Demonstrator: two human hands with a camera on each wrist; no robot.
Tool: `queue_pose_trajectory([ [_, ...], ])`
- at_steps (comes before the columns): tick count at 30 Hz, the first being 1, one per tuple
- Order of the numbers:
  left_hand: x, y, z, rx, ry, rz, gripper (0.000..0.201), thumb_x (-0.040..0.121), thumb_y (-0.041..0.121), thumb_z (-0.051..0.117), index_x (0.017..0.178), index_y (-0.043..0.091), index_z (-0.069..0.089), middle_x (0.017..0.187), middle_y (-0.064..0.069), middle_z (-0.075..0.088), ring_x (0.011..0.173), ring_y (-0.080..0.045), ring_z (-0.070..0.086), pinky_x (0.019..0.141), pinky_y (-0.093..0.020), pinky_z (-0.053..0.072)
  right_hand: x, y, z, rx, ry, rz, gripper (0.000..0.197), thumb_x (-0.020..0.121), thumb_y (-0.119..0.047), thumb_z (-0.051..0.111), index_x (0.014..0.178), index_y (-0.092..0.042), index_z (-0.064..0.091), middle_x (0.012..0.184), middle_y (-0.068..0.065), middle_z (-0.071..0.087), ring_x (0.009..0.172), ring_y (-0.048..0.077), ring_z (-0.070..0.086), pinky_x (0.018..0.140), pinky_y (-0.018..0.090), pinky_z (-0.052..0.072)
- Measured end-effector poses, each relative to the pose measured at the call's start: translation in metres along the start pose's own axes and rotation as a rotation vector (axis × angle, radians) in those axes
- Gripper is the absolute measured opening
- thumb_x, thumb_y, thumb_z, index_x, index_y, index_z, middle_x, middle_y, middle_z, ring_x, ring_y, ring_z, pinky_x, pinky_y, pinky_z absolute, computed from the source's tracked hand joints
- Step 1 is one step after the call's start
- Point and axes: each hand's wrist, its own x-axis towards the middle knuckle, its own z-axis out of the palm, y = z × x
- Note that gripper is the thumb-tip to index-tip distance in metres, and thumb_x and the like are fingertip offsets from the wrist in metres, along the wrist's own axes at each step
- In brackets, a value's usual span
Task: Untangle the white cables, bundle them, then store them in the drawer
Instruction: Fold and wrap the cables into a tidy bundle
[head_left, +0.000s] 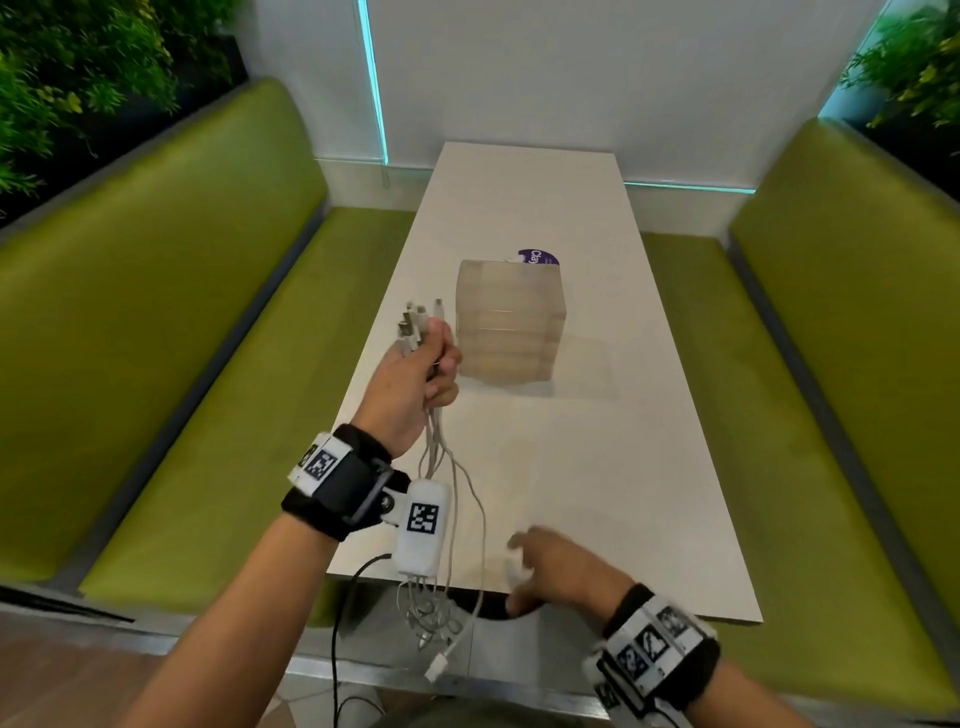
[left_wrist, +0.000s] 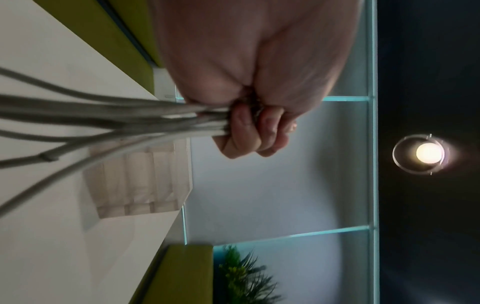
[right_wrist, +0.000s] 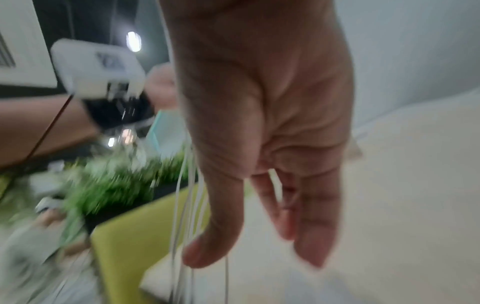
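Gripping the white cables (head_left: 441, 467) in a fist, my left hand (head_left: 413, 379) holds them above the table (head_left: 597, 467), plugs up, beside the drawer unit (head_left: 509, 327); my right hand (head_left: 556, 571) hovers spread, blurred. Left wrist: fingers (left_wrist: 244, 131) curl around the bundle. Right wrist: fingers (right_wrist: 311, 216) loosely extended beside hanging strands.

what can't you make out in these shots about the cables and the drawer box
- Head view: the left hand covers the white cables inside its grip, so any tangling there is hidden.
- Head view: the right hand is motion-blurred; cable contact unclear.
- Head view: the drawer box looks hazy; open or closed is unreadable.
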Motion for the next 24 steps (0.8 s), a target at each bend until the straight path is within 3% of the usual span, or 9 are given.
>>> queue_pose_trajectory([
  [4, 0.020, 0.002, 0.028, 0.128, -0.095, -0.004, 0.036, 0.100, 0.040, 0.036, 0.070, 0.020, 0.037, 0.055, 0.006, 0.032, 0.040, -0.004, 0.020, 0.040, -0.019, 0.017, -0.010, -0.028, -0.083, 0.264, 0.360, -0.152, 0.086, 0.073, -0.046, 0.075, 0.143, -0.014, 0.035, 0.137, 0.008, 0.047, 0.118, 0.016, 0.049, 0.099, 0.029, 0.042],
  [7, 0.037, 0.015, 0.053, 0.195, -0.138, 0.013, 0.038, 0.097, 0.045, 0.042, 0.066, 0.024, 0.033, 0.055, 0.008, 0.022, 0.045, -0.007, 0.015, 0.041, -0.021, 0.014, -0.020, -0.058, -0.133, 0.521, 0.361, -0.397, 0.067, 0.082, -0.036, 0.070, 0.140, -0.020, 0.040, 0.137, -0.007, 0.046, 0.131, 0.009, 0.040, 0.105, 0.026, 0.038],
  [10, 0.053, 0.034, 0.076, 0.175, -0.174, 0.021, 0.038, 0.096, 0.046, 0.047, 0.066, 0.025, 0.035, 0.053, 0.009, 0.022, 0.044, -0.006, 0.016, 0.037, -0.019, 0.018, -0.027, -0.084, -0.161, 0.635, 0.302, -0.556, 0.047, 0.088, -0.029, 0.063, 0.128, -0.007, 0.052, 0.126, 0.005, 0.062, 0.119, 0.019, 0.056, 0.101, 0.032, 0.044],
  [13, 0.065, 0.060, 0.092, 0.187, -0.173, 0.026, 0.045, 0.096, 0.049, 0.044, 0.062, 0.021, 0.036, 0.049, 0.007, 0.031, 0.041, -0.007, 0.029, 0.038, -0.019, 0.027, -0.034, -0.097, -0.173, 0.653, 0.366, -0.588, 0.038, 0.096, -0.025, 0.052, 0.110, 0.010, 0.058, 0.098, 0.017, 0.064, 0.089, 0.028, 0.057, 0.081, 0.035, 0.043],
  [14, 0.068, 0.069, 0.095, 0.210, -0.167, 0.038, 0.047, 0.096, 0.049, 0.043, 0.059, 0.020, 0.039, 0.048, 0.005, 0.035, 0.042, -0.010, 0.040, 0.042, -0.021, 0.036, -0.036, -0.101, -0.177, 0.670, 0.383, -0.592, 0.038, 0.097, -0.024, 0.050, 0.107, 0.011, 0.057, 0.091, 0.018, 0.060, 0.083, 0.027, 0.053, 0.076, 0.034, 0.041],
  [16, 0.073, 0.085, 0.098, 0.289, -0.164, 0.082, 0.055, 0.096, 0.051, 0.041, 0.050, 0.021, 0.049, 0.049, 0.000, 0.046, 0.059, -0.021, 0.065, 0.066, -0.028, 0.053, -0.043, -0.109, -0.185, 0.718, 0.394, -0.617, 0.029, 0.098, -0.025, 0.048, 0.106, 0.002, 0.057, 0.080, 0.014, 0.053, 0.072, 0.024, 0.049, 0.068, 0.030, 0.042],
  [18, 0.075, 0.098, 0.101, 0.344, -0.198, 0.125, 0.062, 0.094, 0.054, 0.040, 0.043, 0.022, 0.057, 0.052, -0.003, 0.057, 0.082, -0.029, 0.073, 0.090, -0.038, 0.052, -0.049, -0.116, -0.193, 0.752, 0.417, -0.634, 0.021, 0.100, -0.025, 0.044, 0.100, -0.005, 0.052, 0.070, 0.005, 0.047, 0.059, 0.012, 0.048, 0.056, 0.021, 0.043],
  [22, 0.077, 0.115, 0.109, 0.331, -0.192, 0.145, 0.047, 0.069, 0.062, 0.056, 0.044, 0.022, 0.056, 0.049, 0.000, 0.056, 0.088, -0.032, 0.072, 0.098, -0.047, 0.049, -0.049, -0.120, -0.202, 0.814, 0.471, -0.662, 0.026, 0.101, -0.028, 0.039, 0.080, -0.015, 0.047, 0.058, -0.008, 0.047, 0.051, 0.007, 0.045, 0.049, 0.020, 0.039],
  [24, 0.079, 0.117, 0.113, 0.361, -0.196, 0.149, 0.050, 0.072, 0.063, 0.056, 0.053, 0.017, 0.052, 0.047, 0.000, 0.055, 0.087, -0.032, 0.072, 0.099, -0.049, 0.048, -0.048, -0.118, -0.202, 0.809, 0.466, -0.653, 0.026, 0.101, -0.029, 0.039, 0.081, -0.017, 0.048, 0.059, -0.008, 0.050, 0.052, 0.006, 0.047, 0.051, 0.021, 0.039],
])
